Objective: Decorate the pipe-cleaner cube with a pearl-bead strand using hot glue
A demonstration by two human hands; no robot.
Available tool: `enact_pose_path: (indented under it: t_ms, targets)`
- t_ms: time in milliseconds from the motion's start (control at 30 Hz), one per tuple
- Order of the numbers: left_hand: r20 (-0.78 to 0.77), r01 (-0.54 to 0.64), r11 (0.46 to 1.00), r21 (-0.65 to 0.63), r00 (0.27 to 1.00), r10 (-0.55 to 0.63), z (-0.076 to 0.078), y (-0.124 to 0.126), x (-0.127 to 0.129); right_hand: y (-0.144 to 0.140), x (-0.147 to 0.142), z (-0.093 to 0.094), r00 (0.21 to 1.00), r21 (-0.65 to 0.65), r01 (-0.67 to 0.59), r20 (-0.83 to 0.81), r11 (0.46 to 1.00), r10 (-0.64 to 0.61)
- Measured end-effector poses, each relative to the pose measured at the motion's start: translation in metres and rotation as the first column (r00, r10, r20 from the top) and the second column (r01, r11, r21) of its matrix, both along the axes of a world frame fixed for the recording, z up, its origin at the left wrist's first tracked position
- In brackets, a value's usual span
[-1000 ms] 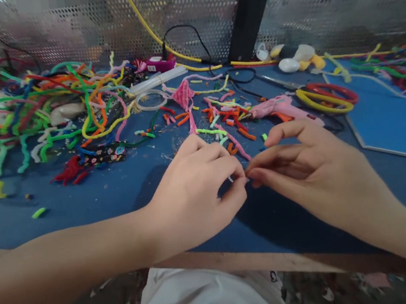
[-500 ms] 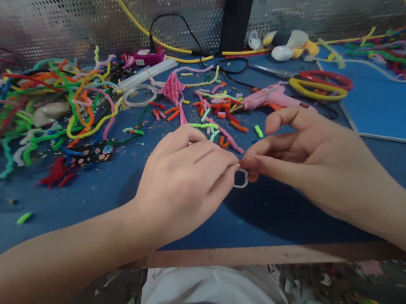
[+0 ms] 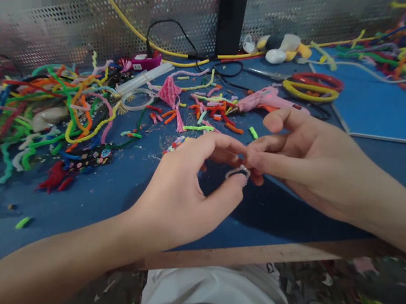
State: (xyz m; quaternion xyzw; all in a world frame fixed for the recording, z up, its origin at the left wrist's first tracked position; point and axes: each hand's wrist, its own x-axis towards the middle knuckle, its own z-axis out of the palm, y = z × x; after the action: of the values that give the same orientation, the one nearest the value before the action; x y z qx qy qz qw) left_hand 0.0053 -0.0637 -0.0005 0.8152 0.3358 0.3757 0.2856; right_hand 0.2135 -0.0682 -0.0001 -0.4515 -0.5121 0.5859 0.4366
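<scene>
My left hand (image 3: 189,189) and my right hand (image 3: 303,157) meet over the front middle of the blue table (image 3: 99,198). Both pinch a small white pipe-cleaner ring (image 3: 237,172) between thumb and fingertips. The ring lies nearly flat, held just above the table. My left thumb is under it and my left index finger arches over it. My right index finger is lifted free above the others.
A heap of coloured pipe cleaners (image 3: 22,118) covers the left. Short cut pieces (image 3: 212,112), a pink glue gun (image 3: 267,99), red and yellow rings (image 3: 311,87), a black phone (image 3: 230,16) against the mesh wall, and a blue board (image 3: 383,110) lie beyond my hands.
The white ring, hidden between my fingertips a second ago, then hanging below them, now lies flat between both hands. My left fingers have opened into an arch.
</scene>
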Motion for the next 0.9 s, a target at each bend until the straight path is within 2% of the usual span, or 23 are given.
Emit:
enact_pose_path:
  t_ms: [267,500,600,767,900]
  targets:
    - [0.155,0.080,0.979,-0.189,0.987,-0.050,-0.0017,-0.0002,0.0015,-0.0024,-0.0011,0.0003,0.995,0.036,-0.053,-0.085,0.998,0.055]
    - [0.285,0.152,0.879,-0.453,0.958,-0.019,0.0051,0.0009,0.0031,-0.0058,-0.0011,0.0005,0.997,0.123,-0.035,-0.069,0.992,0.044]
    - [0.291,0.128,0.865,-0.485,0.957,0.021,0.0051,0.0008,0.0035,-0.0052,-0.0010,0.0013,0.999,0.144,0.003,-0.042,0.990,0.003]
    - [0.294,0.059,0.874,-0.483,0.951,0.099,0.0034,0.0001,0.0022,-0.0014,0.0016,0.0009,0.997,0.176,0.066,-0.046,0.982,-0.059]
    - [0.335,0.046,0.873,-0.485,0.932,0.137,0.0032,0.0003,-0.0003,-0.0005,0.0001,0.0003,1.000,0.119,0.016,0.025,0.993,-0.019]
